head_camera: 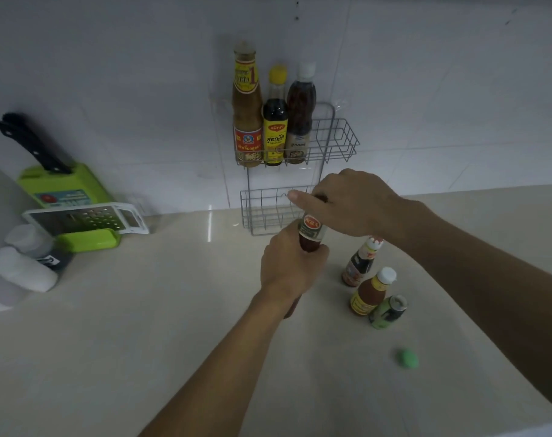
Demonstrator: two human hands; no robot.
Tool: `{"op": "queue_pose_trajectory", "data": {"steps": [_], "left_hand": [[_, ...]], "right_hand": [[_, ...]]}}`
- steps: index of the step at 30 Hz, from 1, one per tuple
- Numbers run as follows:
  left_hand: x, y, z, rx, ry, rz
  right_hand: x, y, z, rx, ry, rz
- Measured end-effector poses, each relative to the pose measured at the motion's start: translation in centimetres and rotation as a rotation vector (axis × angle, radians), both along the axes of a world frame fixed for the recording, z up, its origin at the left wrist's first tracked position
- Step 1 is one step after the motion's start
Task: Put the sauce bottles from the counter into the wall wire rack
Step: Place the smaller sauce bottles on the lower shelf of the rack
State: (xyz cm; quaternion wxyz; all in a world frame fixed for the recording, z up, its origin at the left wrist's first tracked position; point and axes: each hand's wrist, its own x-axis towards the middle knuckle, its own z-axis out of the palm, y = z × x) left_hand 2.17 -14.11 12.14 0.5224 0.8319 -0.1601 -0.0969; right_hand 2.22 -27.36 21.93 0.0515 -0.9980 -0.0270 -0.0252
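A two-tier wire rack (337, 134) hangs on the white tiled wall. Its upper basket holds three sauce bottles (274, 134) on the left; its right side is bare. The lower basket (255, 209) holds nothing. I hold a red sauce bottle (311, 230) in front of the lower basket: my left hand (290, 266) grips its body, and my right hand (350, 203) covers its top. On the counter to the right stand a dark sauce bottle (361, 263), an orange sauce bottle (370, 293) and a small green bottle (388, 313).
A green knife block with a black-handled knife (60, 184) and a flat grater (88, 219) sit at the back left. Two white shakers (22, 266) lie beside them. A small green cap (407, 357) rests on the beige counter at the right.
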Motion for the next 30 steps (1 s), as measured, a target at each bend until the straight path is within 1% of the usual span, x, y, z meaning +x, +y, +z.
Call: {"op": "queue_pose_trajectory", "data": {"steps": [2, 3, 6, 8, 10, 12, 15, 17, 18, 20, 22, 27, 30], "left_hand": [[0.4, 0.4, 0.1, -0.103, 0.055, -0.064], [0.4, 0.6, 0.1, -0.13, 0.06, -0.086], [-0.1, 0.7, -0.2, -0.116, 0.031, -0.059], [-0.6, 0.6, -0.9, -0.095, 0.029, -0.023], [-0.9, 0.5, -1.6, -0.07, 0.03, 0.001], [-0.8, 0.4, -2.1, -0.05, 0.024, 0.014], [0.0, 0.5, -2.6, -0.043, 0.027, -0.008], [0.7, 0.6, -2.8, -0.07, 0.024, -0.029], [1.0, 0.7, -2.9, -0.084, 0.016, -0.042], [1.5, 0.8, -3.1, -0.1, -0.003, -0.082], [2.0, 0.8, -3.3, -0.124, 0.027, -0.127], [4.6, 1.0, -4.9, -0.199, 0.276, -0.212], [6.5, 1.1, -5.6, -0.135, 0.391, -0.143]], "right_hand": [[-0.3, 0.2, -0.1, 0.05, -0.092, 0.082], [-0.4, 0.4, -0.6, 0.073, -0.13, 0.074], [-0.5, 1.2, -2.0, 0.077, -0.23, -0.06], [-0.5, 1.5, -3.0, 0.045, -0.228, -0.112], [-0.8, 1.7, -3.4, 0.105, -0.195, -0.143], [-1.3, 1.8, -3.7, 0.319, -0.144, -0.178], [-2.4, 1.9, -4.7, 0.744, 0.002, -0.253], [-2.9, 2.2, -6.4, 0.894, 0.127, -0.225], [-3.0, 2.3, -7.3, 0.911, 0.14, -0.21], [-2.9, 2.4, -8.5, 0.901, 0.092, -0.201], [-2.5, 2.3, -8.9, 0.897, 0.062, -0.194], [-0.4, 1.8, -9.3, 0.844, 0.034, -0.15], [1.9, 0.8, -9.3, 0.821, -0.033, -0.143]]}}
